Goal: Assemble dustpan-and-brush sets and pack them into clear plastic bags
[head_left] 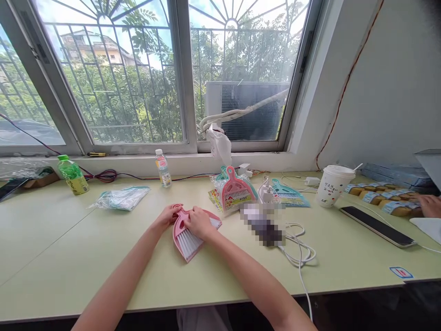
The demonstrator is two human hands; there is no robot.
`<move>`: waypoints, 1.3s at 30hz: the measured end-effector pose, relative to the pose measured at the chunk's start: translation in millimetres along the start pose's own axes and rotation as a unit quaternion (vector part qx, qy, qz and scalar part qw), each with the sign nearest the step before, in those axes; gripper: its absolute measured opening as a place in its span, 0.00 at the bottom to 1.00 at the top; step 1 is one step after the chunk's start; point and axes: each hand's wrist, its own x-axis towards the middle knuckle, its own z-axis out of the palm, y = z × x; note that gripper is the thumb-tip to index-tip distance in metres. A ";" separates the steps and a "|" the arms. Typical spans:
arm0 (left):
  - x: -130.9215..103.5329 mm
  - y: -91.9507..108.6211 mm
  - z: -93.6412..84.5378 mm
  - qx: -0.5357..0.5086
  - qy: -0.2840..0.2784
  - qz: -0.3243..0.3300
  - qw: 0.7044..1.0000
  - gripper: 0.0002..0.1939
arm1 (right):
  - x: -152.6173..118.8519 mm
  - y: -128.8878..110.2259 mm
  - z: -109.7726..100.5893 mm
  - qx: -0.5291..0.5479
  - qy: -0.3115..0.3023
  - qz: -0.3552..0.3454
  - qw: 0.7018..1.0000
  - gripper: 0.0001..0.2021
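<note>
A pink dustpan (211, 214) lies tilted on the table in front of me, with a small pink hand brush (188, 244) resting over it, white bristles fanned toward me. My left hand (167, 217) is closed around the handle end at the upper left; whether it grips one handle or both is hidden. Across the middle of the set, my right hand (200, 223) has its fingers curled onto the brush and covers part of the bristles. Behind them stands a bagged pink dustpan set (237, 188), and a bagged teal set (289, 193) lies farther right.
A folded clear packet (124, 198) lies left, near a green-capped bottle (73, 175) and a small bottle (163, 169). Right are a white cable (303, 253), a paper cup (332, 186), a phone (377, 226) and packaged cakes (382, 197). Another person's hand (430, 205) touches the cakes.
</note>
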 end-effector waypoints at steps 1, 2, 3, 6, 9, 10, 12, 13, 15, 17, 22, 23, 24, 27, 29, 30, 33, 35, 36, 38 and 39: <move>0.4 -0.1 -0.1 -0.001 0.000 0.000 1.000 0.11 | 0.2 0.3 0.7 -0.001 0.001 0.000 1.000 0.17; 0.6 -0.1 -0.3 -0.003 0.001 -0.001 1.000 0.11 | 0.3 0.6 1.3 -0.003 0.003 0.000 1.000 0.17; 0.8 -0.1 -0.5 -0.004 0.000 -0.002 1.000 0.11 | 0.3 0.8 1.7 -0.004 0.006 -0.001 1.000 0.17; 1.1 0.2 -1.5 -0.010 -0.004 -0.007 1.000 0.11 | -0.1 0.9 2.0 -0.007 0.012 -0.007 1.000 0.18; 1.6 0.2 -2.1 -0.020 -0.005 -0.009 1.000 0.13 | -0.9 0.5 1.1 -0.007 0.011 -0.005 1.000 0.17; 2.0 0.1 -2.1 -0.022 -0.003 -0.009 1.000 0.13 | -1.1 0.3 0.8 -0.007 0.010 -0.004 1.000 0.17; 2.8 -0.4 -1.9 -0.024 0.000 -0.007 1.000 0.13 | -1.5 0.1 0.3 -0.005 0.009 -0.003 1.000 0.17; 3.3 -0.7 -1.9 -0.024 0.001 -0.007 1.000 0.13 | -1.7 0.1 0.2 -0.004 0.009 -0.004 1.000 0.17; 4.5 -1.8 -2.2 -0.024 0.005 -0.008 1.000 0.14 | -2.0 0.1 0.2 -0.002 0.010 -0.007 1.000 0.17; 5.9 -3.2 -3.0 -0.025 0.010 -0.009 1.000 0.15 | -2.0 0.1 0.3 -0.001 0.012 -0.012 1.000 0.17; 8.6 -6.1 -5.2 -0.028 0.004 -0.005 1.000 0.15 | -1.6 0.4 1.4 -0.003 0.014 -0.019 1.000 0.17; 8.8 -6.3 -5.3 -0.028 0.005 -0.006 1.000 0.15 | -1.5 0.5 1.8 -0.005 0.014 -0.019 1.000 0.17; 9.0 -6.4 -5.4 -0.028 0.008 -0.007 1.000 0.15 | -1.4 0.6 2.2 -0.006 0.015 -0.020 1.000 0.17; 9.4 -6.8 -5.4 -0.027 0.019 -0.005 0.999 0.13 | -1.2 0.9 3.3 -0.007 0.018 -0.021 1.000 0.17; 9.6 -7.3 -5.6 -0.027 0.019 -0.001 0.999 0.11 | -1.2 0.9 3.6 -0.006 0.021 -0.022 1.000 0.17; 9.7 -7.6 -5.8 -0.026 0.018 0.001 1.000 0.11 | -1.3 0.9 3.6 -0.006 0.022 -0.022 1.000 0.16; 10.1 -8.3 -6.1 -0.023 0.016 0.006 1.000 0.10 | -1.7 0.7 2.9 -0.005 0.023 -0.022 0.999 0.17; 10.1 -8.4 -6.3 -0.018 0.020 0.005 1.000 0.09 | -2.1 0.4 2.3 -0.004 0.021 -0.023 1.000 0.17; 9.9 -8.3 -6.5 -0.015 0.021 0.005 1.000 0.09 | -2.3 0.1 2.2 -0.003 0.021 -0.024 0.999 0.17; 9.0 -7.9 -7.4 -0.012 0.012 0.008 1.000 0.09 | -2.7 -0.5 2.3 0.000 0.021 -0.024 0.999 0.17; 8.4 -7.5 -8.0 -0.012 0.001 0.011 1.000 0.10 | -2.8 -0.7 2.7 0.002 0.023 -0.023 0.999 0.16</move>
